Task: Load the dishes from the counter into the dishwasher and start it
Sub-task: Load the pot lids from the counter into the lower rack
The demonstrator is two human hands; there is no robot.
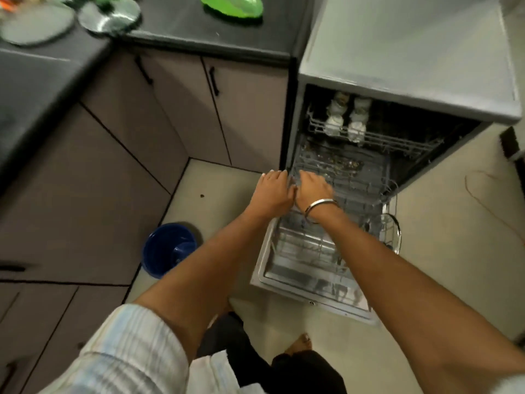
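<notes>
Head view: both hands grasp the lower rack edge

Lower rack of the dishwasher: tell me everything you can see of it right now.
The lower rack is a grey wire basket with rows of upright tines, pulled partway out over the open door. It sits level and looks mostly unloaded; a round metal-rimmed item stands at its right edge. Both hands, left hand and right hand, rest on its left rear corner. The picture is blurred, so finer detail is unclear.
</notes>
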